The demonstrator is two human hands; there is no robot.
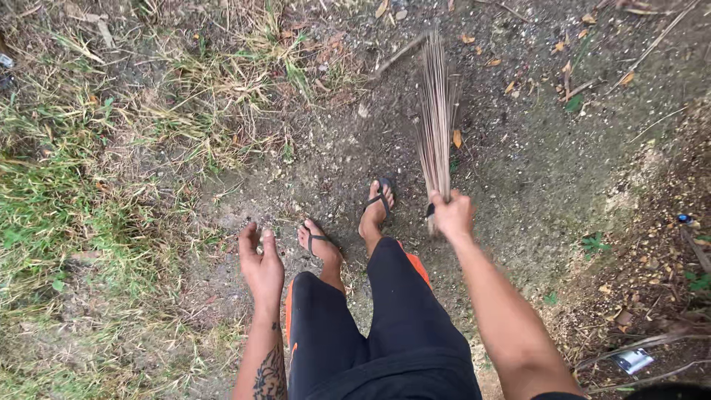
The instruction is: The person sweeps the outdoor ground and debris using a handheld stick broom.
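Bare dirt path, right hand [452, 215] grip clamped on stick broom [436, 118] fanning ahead, left hand [261, 263] open, empty

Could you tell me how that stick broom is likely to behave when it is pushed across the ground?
The stick broom is a bundle of thin ribs fanning out from the right hand, so it probably flexes and splays under pressure. It looks light, as one hand grips it alone. The dry leaves should flick away easily.

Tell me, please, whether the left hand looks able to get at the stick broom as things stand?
Probably yes: the left hand hangs open and holds nothing, and only the person's legs lie between it and the stick broom in the right hand.
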